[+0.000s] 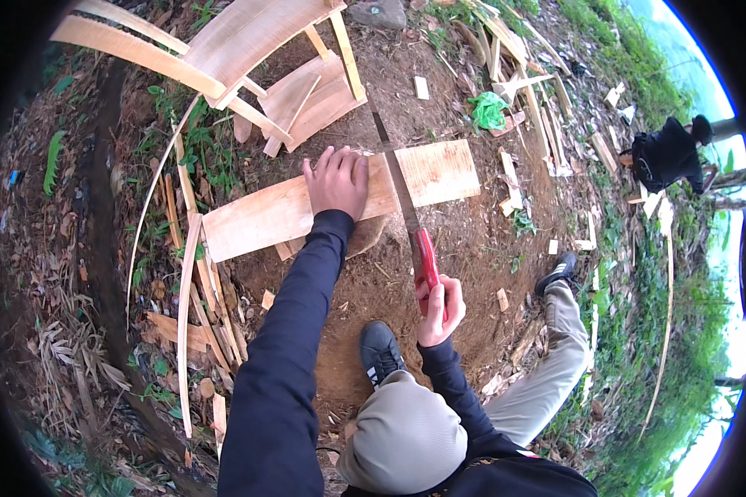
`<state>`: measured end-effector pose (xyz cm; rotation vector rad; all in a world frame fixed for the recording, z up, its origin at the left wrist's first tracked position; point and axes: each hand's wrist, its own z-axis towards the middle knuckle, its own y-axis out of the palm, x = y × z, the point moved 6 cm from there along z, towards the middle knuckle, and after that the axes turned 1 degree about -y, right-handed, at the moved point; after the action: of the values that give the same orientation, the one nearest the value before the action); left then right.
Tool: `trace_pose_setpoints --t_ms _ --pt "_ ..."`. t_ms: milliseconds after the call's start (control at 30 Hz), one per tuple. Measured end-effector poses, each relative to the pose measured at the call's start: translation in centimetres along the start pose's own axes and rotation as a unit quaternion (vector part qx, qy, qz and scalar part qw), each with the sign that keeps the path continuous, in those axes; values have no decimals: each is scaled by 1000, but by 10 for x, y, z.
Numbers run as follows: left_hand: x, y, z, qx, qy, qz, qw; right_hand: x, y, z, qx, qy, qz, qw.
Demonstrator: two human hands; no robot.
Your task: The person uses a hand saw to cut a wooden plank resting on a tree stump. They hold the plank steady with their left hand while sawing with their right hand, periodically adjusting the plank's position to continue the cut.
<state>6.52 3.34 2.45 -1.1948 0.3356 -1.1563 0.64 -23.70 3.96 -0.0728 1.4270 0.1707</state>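
Observation:
A pale wooden board (257,219) lies slantwise across a low block of wood (366,237). My left hand (337,184) presses down on top of it, fingers reaching over its far edge. In my right hand (441,311) is the red handle of a handsaw (403,189), closed in my fingers. The long dark blade crosses the board to the right of my left hand, its tip pointing away from me past the far edge. Part of the board sticks out to the right of the blade. How deep the blade has cut cannot be made out.
A wooden frame with wide planks (244,37) stands at the far left. Long thin strips (186,331) lie on the left. Scrap wood (547,124) and a green plastic bag (489,110) lie at the far right. A dark bundle (667,157) hangs beyond. My shoe (380,352) is near the block.

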Motion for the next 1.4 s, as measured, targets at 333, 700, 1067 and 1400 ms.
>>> trace_pose_setpoints --t_ms 333,700,1067,1400 --pt "5 -17 -1 70 17 -22 997 3 0 -10 -186 105 65 975" --pt "9 -9 1 78 38 25 996 -2 6 -1 -209 152 9 966" --pt "21 -20 -15 27 9 12 1000 -19 0 -9 -44 -20 -103 993" --pt "5 -12 -14 69 42 4 997 -20 1 5 -76 -83 -170 979"
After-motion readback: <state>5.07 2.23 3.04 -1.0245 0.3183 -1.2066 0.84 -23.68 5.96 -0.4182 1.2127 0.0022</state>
